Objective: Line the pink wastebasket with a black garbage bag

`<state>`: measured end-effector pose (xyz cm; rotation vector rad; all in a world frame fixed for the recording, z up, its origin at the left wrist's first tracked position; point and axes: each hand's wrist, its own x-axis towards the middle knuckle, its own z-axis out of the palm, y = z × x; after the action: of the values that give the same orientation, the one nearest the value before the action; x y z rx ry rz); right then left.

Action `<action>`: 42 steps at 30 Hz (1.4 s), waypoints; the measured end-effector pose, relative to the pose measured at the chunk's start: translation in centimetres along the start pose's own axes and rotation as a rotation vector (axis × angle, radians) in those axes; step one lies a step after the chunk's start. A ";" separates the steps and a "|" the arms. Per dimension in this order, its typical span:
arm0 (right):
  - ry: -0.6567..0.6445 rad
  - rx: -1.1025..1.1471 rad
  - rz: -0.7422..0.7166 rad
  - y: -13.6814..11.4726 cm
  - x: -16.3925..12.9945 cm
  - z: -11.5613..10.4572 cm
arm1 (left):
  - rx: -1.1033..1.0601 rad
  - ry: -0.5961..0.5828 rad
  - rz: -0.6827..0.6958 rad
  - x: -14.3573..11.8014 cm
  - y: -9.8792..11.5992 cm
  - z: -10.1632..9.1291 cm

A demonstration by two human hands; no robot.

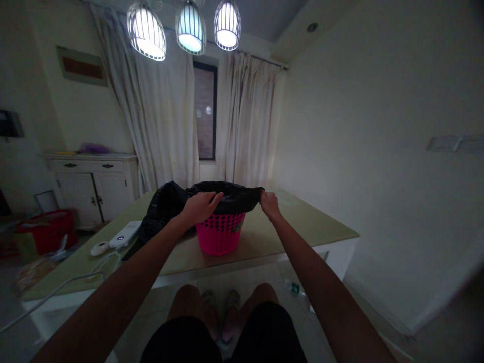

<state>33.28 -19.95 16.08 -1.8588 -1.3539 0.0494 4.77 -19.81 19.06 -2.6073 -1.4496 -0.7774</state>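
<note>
Mid-frame on a pale-green worktop (302,224), a black plastic bag (242,200) lines a round pink plastic basket (218,240), the bag's edge gripped by the right hand (269,204) and touched by the left hand (198,207), grip unclear; gentle, even stretching should avoid tearing.

- Pale green, flat-topped desk (302,217): smooth, faintly glossy.
- Round, bright pink basket (218,242) near the desk's front edge: smooth plastic.
- Thin black bag (238,203) over the basket: wrinkled, softly shiny plastic film.
- Long cream curtains (166,116): matt cloth.
</note>
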 end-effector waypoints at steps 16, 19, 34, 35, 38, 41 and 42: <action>-0.252 0.572 -0.869 -18.2 3.7 3.4 | 0.132 0.165 0.172 -0.7 4.0 3.1; -0.033 0.705 -0.840 -18.2 3.8 0.9 | 0.083 0.198 0.177 -0.8 3.9 3.1; 0.231 0.205 -0.136 -4.3 7.1 -9.9 | -0.456 0.470 -0.305 -0.6 -6.9 1.5; 0.180 0.191 -0.120 -3.6 7.3 -10.0 | -0.496 0.417 -0.328 -0.4 -7.7 1.7; 0.057 0.171 -0.114 -2.0 7.2 -10.3 | -0.570 0.325 -0.341 0.1 -8.9 1.8; -0.032 0.170 -0.152 -1.1 6.7 -10.8 | -0.551 0.387 -0.360 0.5 -8.9 0.8; -0.045 0.179 -0.162 -1.0 6.5 -11.0 | -0.543 0.420 -0.356 0.7 -8.8 0.2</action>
<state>40.44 -21.00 26.69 -1.6036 -1.4768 0.1255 -1.97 -14.32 17.55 -2.2802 -1.7654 -1.8593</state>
